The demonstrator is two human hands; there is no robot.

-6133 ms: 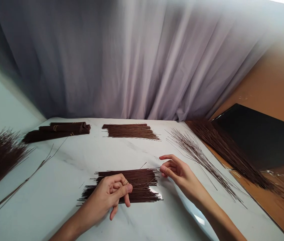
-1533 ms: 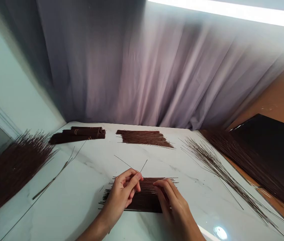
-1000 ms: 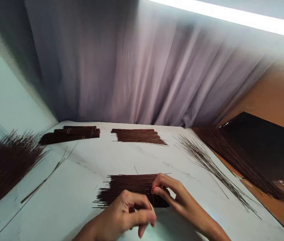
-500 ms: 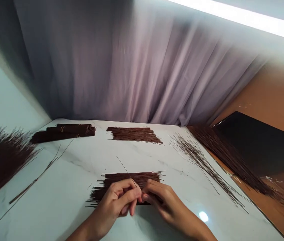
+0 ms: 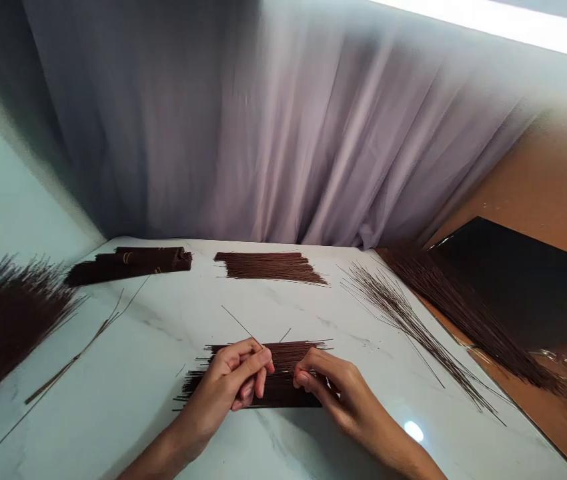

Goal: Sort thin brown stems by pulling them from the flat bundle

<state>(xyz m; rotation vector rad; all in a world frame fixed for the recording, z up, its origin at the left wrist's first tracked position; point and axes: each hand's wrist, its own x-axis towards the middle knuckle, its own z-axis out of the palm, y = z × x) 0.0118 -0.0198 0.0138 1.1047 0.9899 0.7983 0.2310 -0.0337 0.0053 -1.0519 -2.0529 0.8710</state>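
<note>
A pile of thin dark brown sticks (image 5: 283,390) lies crosswise on the white marbled table, under and between both hands. My left hand (image 5: 243,373) is over the pile's left part, thumb and index finger pinched on one thin stick (image 5: 237,322) that slants up to the left. Over the right part, my right hand (image 5: 331,383) is closed in a pinch; what its fingertips hold, if anything, is too small to make out. A short stick piece (image 5: 285,335) juts out past the pile's far edge between the hands.
Farther back lie a flat stick pile (image 5: 271,267) and tied dark bundles (image 5: 146,260). A large brown bundle (image 5: 8,327) is at the left, near a few long loose strands (image 5: 73,360). Loose sticks (image 5: 413,327) and a long dark bundle (image 5: 468,320) lie at the right.
My hands have moved apart, the left one slightly left and the right one right. The stick in my left hand tilts farther left, and a short piece now shows beyond the pile.
</note>
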